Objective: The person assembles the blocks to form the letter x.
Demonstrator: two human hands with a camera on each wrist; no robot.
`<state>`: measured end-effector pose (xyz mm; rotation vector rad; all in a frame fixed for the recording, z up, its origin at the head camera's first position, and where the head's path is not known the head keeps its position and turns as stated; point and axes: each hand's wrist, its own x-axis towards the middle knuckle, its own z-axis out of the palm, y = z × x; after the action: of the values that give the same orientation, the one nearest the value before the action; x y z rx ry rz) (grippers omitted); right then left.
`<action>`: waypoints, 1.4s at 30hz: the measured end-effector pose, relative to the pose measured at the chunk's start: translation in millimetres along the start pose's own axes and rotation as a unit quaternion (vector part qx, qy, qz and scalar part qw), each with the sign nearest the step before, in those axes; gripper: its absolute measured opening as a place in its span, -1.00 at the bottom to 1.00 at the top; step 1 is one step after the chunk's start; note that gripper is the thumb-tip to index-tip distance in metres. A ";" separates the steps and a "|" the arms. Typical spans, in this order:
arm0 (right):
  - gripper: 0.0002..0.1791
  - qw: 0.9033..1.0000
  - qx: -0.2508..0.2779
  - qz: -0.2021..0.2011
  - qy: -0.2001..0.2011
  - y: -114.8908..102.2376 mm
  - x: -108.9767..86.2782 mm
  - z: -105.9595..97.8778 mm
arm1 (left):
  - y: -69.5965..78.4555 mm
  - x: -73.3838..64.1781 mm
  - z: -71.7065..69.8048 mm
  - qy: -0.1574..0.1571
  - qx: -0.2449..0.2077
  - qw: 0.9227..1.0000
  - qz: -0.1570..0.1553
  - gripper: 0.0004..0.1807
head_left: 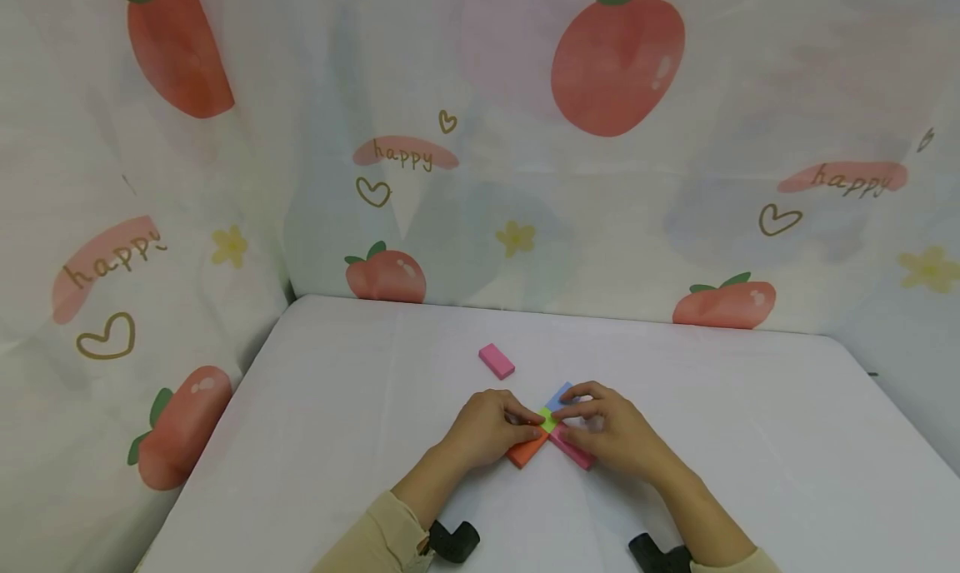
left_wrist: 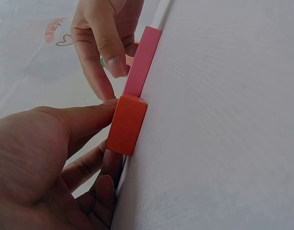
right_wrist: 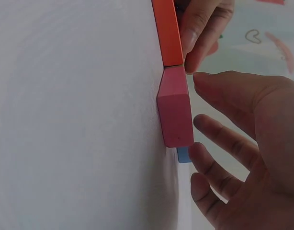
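Observation:
An orange block, a pink block, a blue block and a small yellow-green block meet in a cross-like shape on the white table. My left hand is on the left of this group, its thumb and index fingertips right at the inner end of the orange block and the yellow-green one. From the right, my right hand spreads loosely over the group: thumb by the pink block, index fingertip near the yellow-green block, another finger by the blue one. My left hand partly covers the group's left side.
A second pink block lies apart, farther back on the white tabletop. Behind and on the left hangs a curtain printed with fruit and lettering. Black wrist mounts sit on both wrists, low over the table.

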<state>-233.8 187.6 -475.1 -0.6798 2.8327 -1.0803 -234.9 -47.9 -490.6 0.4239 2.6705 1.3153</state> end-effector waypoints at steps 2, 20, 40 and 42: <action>-0.82 1.000 0.005 -0.004 -0.002 1.0 0.1 0.7 | -0.1 0.0 0.1 0.000 -0.001 1.000 0.000 -0.88; -0.82 1.000 0.018 -0.004 -0.003 7.2 -2.7 3.7 | 0.7 -0.9 1.3 0.000 -0.006 1.000 -0.008 -0.88; -0.83 0.997 0.077 -0.020 0.005 14.4 -2.6 6.2 | 3.3 -1.2 -0.6 0.001 0.002 1.000 -0.006 -0.88; -0.82 0.997 0.080 -0.019 0.004 14.8 -2.4 6.4 | 3.3 -1.4 -0.6 0.001 0.003 1.000 -0.008 -0.88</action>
<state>-236.2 194.3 -489.8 -0.7200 2.7119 -1.2994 -233.2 -46.9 -487.6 0.4021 2.6739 1.3054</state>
